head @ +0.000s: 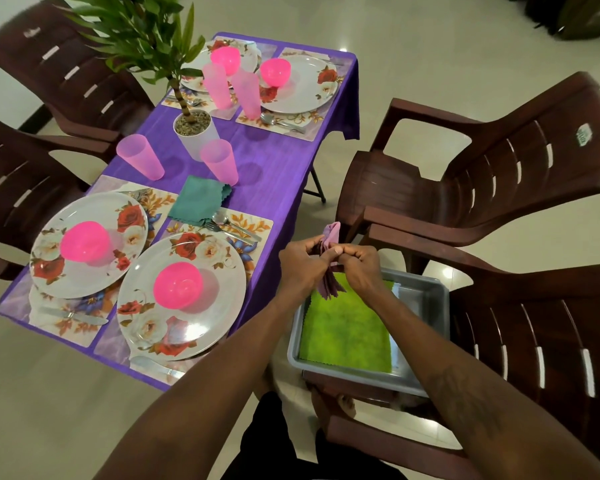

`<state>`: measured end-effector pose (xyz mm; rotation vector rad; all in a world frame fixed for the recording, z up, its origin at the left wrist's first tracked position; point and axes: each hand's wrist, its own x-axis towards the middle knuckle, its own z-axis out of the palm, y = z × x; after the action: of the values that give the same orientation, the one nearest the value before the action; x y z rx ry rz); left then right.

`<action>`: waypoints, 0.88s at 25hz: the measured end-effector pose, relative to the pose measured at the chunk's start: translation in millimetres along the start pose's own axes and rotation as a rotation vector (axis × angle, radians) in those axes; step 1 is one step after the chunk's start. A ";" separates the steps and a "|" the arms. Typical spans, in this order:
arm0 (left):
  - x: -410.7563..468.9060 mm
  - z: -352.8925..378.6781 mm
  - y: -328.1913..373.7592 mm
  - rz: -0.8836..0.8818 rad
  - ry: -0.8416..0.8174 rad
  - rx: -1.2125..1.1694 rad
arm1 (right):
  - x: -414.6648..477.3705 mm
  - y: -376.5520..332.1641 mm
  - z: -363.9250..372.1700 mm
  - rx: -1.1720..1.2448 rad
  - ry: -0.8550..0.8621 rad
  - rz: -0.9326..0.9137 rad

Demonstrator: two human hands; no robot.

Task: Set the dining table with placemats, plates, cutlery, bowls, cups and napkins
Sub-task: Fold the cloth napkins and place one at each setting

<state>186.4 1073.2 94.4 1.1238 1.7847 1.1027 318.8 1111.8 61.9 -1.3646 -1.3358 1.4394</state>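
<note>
L hand [302, 261] and R hand [359, 268] meet over the tray. Both pinch the mauve napkin [330, 233], fingers curled round it, so neither is free. It's bunched into a strip w/ long axis top-to-bottom in view: one end pokes up past the fingers, the other hangs just above the green napkin [347, 330], which lies flat in the grey tray [426, 289]. The tray sits on the seat of a chair [520, 334] at the person's right, just beside the table [274, 168]. The table lies left & ahead of the hands, its right edge near. L hand is nearer it, so the coming reach prob. goes leftward across the edge. Looks like mid-fold, napkin step only begun: one is laid, the teal napkin [198, 200], up-left of the hands, beyond the near right plate [222, 271] and touching the cutlery there. The other 3 settings show no napkin. Which gets this one, can't tell. Surface: purple cloth, 4 floral placemats, each w/ a plate + pink bowl [178, 285]; 2 cups [219, 161] stand near the plant pot [201, 140] mid-table, 2 more at the far end. Room: pale glossy tile floor, dark brown plastic chairs round the table.
</note>
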 end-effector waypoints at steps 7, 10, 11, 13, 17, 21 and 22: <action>10.7 -32.8 5.4 0.002 0.029 -0.021 | 7.8 -15.4 -6.0 -0.322 0.161 -0.239; 19.3 -52.5 2.3 0.102 -0.033 0.125 | 13.8 -21.2 -6.4 -0.497 0.044 -0.332; 21.3 -57.2 1.9 0.128 -0.034 0.153 | 14.8 -21.8 -5.0 -0.531 0.009 -0.339; 24.0 -63.3 0.9 0.151 -0.024 0.155 | 12.1 -21.4 -2.2 -0.581 -0.007 -0.359; 22.5 -72.4 -2.2 0.156 0.029 0.095 | 5.3 -18.8 5.3 -0.597 -0.008 -0.379; 20.3 -77.7 -5.5 0.142 -0.002 0.071 | 5.2 -14.3 7.2 -0.802 -0.197 -0.200; 20.6 -80.0 -7.0 0.140 -0.005 0.091 | 3.8 -14.7 6.5 -0.785 -0.190 -0.181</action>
<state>105.8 1068.8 113.3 1.3217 1.7897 1.1080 309.7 1117.0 74.7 -1.5315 -2.2317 0.9606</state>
